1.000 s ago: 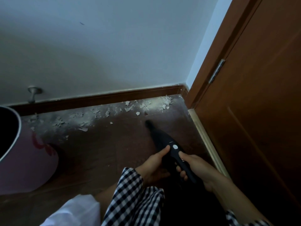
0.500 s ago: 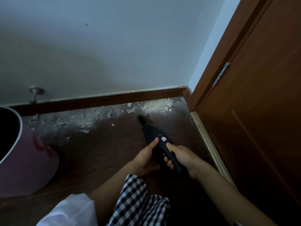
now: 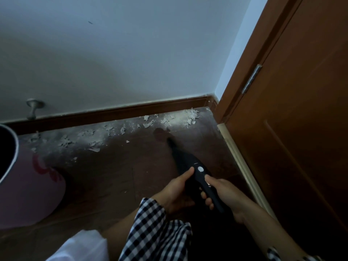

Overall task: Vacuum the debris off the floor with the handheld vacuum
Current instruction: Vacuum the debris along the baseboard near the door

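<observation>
Both hands grip handheld vacuum [image 3: 190, 166] | left hand [image 3: 177, 193], right hand [image 3: 224, 193] fingers wrapped | nozzle tip blurred, dim

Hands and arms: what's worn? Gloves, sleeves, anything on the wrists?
No gloves on the left hand or right hand. The left arm has a black-and-white checked sleeve pushed up above the wrist; the same check shows near the right elbow. No watch or rings visible.

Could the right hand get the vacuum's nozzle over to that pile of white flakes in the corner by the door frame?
Probably yes. The right hand grips the handheld vacuum, whose nozzle points toward the white flakes along the baseboard. Only bare floor lies between; the door frame stands to the side.
</observation>
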{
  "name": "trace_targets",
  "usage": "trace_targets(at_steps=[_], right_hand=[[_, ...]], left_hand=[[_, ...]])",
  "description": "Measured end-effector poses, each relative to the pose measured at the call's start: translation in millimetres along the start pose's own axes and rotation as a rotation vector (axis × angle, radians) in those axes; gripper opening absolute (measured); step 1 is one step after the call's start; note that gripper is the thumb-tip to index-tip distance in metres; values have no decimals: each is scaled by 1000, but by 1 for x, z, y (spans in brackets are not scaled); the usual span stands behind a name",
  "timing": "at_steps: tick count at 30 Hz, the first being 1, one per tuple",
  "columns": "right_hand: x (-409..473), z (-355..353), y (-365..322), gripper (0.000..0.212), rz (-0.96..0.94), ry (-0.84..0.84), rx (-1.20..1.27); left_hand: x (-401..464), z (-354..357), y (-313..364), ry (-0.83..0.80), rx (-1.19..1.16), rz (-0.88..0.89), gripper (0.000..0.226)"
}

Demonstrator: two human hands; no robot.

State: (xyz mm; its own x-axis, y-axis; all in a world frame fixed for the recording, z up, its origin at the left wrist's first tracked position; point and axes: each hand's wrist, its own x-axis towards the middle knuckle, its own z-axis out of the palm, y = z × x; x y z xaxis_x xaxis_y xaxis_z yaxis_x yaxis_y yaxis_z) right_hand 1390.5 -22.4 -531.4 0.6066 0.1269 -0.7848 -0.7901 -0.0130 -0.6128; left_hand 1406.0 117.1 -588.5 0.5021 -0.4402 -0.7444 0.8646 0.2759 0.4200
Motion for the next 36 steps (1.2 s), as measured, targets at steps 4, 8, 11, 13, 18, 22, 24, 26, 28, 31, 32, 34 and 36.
trace_targets(at_steps=[4,8,11,13,18,22,24,26,28,31,32,34,36], right_hand=[[-8,-12,3,36,-13,48,61],[-14,-24,4,35,-3,24,54],[-16,-25,2,35,14,-6,23],[-14,-20,0,35,20,-30,21],[-5,0,-5,35,15,-75,14],[4,10,-8,35,-3,-63,54],[9,11,-10,36,-15,-34,89],[13,10,-13,38,-31,13,93],[16,7,-16,38,-46,51,106],[18,1,-20,39,-57,90,156],[19,-1,-20,39,-61,102,171],[20,-6,-20,39,-69,123,200],[21,-11,-21,39,-70,138,221]], left_hand=[[2,18,1,-8,61,-10,48],[3,27,-4,-11,79,-32,47],[1,24,-9,-13,66,-35,47],[0,19,-9,-9,30,-36,50],[-12,7,-4,24,-80,-5,54],[-11,0,6,68,-39,27,54],[-7,3,15,104,0,32,50],[-3,8,23,110,27,40,48],[1,16,30,108,56,37,48],[9,25,35,112,100,38,46],[11,29,36,110,103,35,46],[17,34,37,104,126,38,44],[21,39,39,96,160,41,43]])
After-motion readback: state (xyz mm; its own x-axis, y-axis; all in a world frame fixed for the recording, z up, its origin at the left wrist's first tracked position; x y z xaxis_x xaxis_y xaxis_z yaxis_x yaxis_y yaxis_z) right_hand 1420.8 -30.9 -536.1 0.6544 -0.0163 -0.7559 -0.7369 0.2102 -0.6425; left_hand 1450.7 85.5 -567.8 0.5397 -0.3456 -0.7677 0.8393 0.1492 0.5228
